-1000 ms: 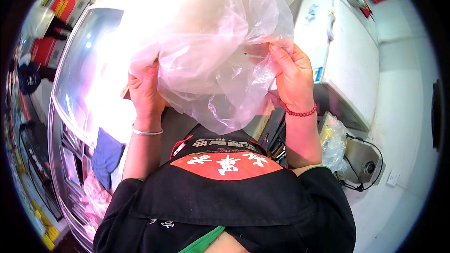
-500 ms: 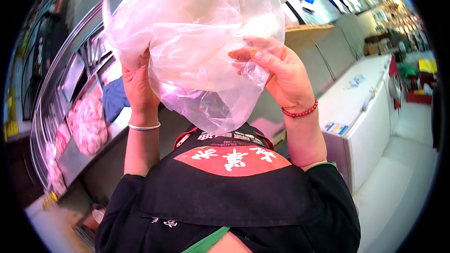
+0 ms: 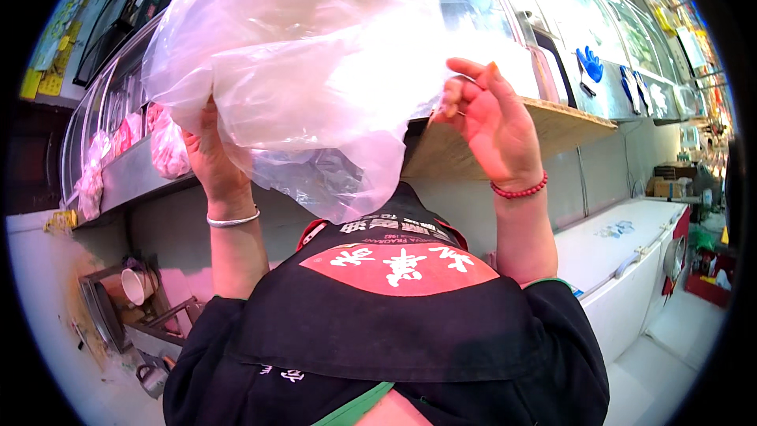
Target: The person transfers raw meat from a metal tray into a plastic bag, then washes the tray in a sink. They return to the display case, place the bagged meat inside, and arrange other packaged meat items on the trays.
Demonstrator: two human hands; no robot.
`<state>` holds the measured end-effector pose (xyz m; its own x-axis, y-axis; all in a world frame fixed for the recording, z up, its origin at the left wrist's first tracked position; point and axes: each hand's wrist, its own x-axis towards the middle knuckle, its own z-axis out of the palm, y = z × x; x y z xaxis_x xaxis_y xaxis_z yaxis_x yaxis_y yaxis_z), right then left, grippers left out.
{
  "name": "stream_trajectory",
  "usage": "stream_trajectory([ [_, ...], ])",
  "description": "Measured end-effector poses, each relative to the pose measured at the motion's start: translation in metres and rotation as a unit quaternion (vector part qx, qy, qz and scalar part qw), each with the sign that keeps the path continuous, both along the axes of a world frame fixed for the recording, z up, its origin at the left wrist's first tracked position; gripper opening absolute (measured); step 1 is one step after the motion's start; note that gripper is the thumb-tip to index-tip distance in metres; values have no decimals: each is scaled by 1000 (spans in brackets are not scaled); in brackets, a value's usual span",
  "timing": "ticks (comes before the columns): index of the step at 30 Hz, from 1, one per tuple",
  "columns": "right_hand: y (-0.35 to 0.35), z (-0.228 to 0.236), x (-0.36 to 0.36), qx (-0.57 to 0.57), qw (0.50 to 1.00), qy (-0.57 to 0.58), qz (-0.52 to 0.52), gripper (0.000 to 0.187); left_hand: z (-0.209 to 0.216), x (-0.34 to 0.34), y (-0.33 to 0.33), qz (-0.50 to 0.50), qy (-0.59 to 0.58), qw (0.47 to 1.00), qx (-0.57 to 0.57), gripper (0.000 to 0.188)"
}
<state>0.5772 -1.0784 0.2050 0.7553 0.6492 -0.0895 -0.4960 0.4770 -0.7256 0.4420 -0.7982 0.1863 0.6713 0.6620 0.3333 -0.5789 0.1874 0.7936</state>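
A large, clear plastic bag (image 3: 315,71), puffed out and wrinkled, fills the upper middle of the view in front of me. My left hand (image 3: 217,158) has its fingers closed on the bag's lower left side, partly hidden by the film. At the bag's right edge is my right hand (image 3: 501,122), its thumb and forefinger apart and the other fingers curled. Those curled fingertips are close to the film; whether they touch it I cannot tell. The bag's loose lower edge hangs over my black apron (image 3: 378,331).
A wooden board (image 3: 497,138) juts out beyond my right hand. Glass-fronted cases line the back, with blue gloves (image 3: 590,65) on one. Pink bags (image 3: 169,146) hang at the left counter. A white chest freezer (image 3: 623,244) stands right; a white bucket (image 3: 138,286) is lower left.
The view has swung round, bringing the board and cases further in. The bag has shifted left in view. My right hand has come out from the film, its thumb and forefinger now apart.
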Motion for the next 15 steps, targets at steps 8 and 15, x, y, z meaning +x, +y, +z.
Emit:
stream_trajectory([
  [8,-18,-12,9,-110,947,-252,-166,56,-66,-35,53,-267,-86,913,-296,47],
  [15,-29,-35,35,-234,948,-217,-8,50,-82,-53,28,-186,-78,898,-390,58],
])
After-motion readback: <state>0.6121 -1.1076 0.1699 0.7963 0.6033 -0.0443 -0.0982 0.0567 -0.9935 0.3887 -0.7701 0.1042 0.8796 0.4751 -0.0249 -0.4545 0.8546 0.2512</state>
